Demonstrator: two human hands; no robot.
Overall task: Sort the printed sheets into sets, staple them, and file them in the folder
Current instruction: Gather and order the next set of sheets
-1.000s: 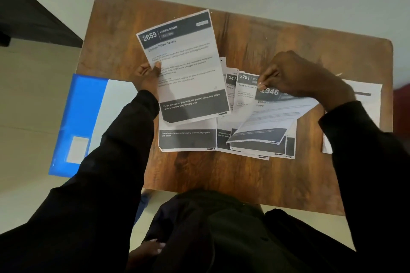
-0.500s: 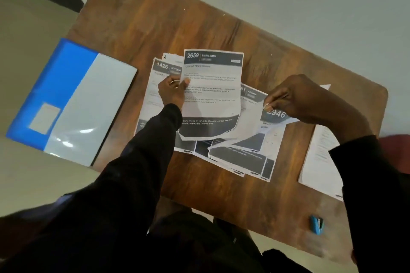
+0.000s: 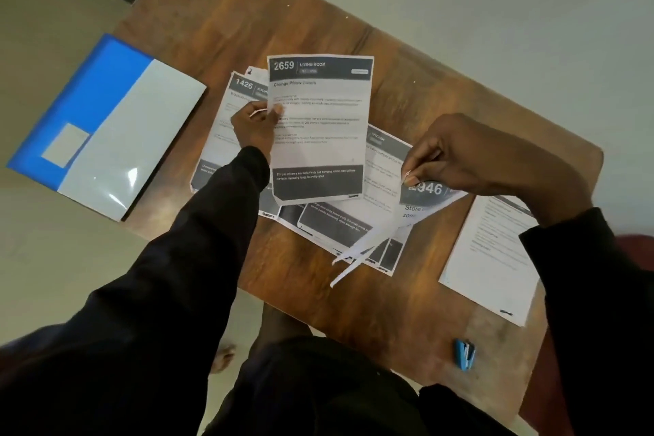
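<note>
At frame centre the sheet headed 2659 (image 3: 320, 127) is pinched at its left edge by the left hand (image 3: 253, 126) and held over the fanned printed sheets (image 3: 339, 223) on the wooden table (image 3: 318, 21), hiding part of them. At centre right the sheet headed 2946 (image 3: 424, 195) is gripped at its top by the right hand (image 3: 460, 156). The blue folder (image 3: 106, 124) lies at the left, apparently overhanging the table edge. A separate sheet (image 3: 492, 258) at the right is partly covered by the right sleeve (image 3: 584, 276). A blue stapler (image 3: 464, 353) sits at lower right.

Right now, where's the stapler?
In the head view, the stapler sits on the table near its front right corner, just nearer than the lone sheet and apart from it.
</note>
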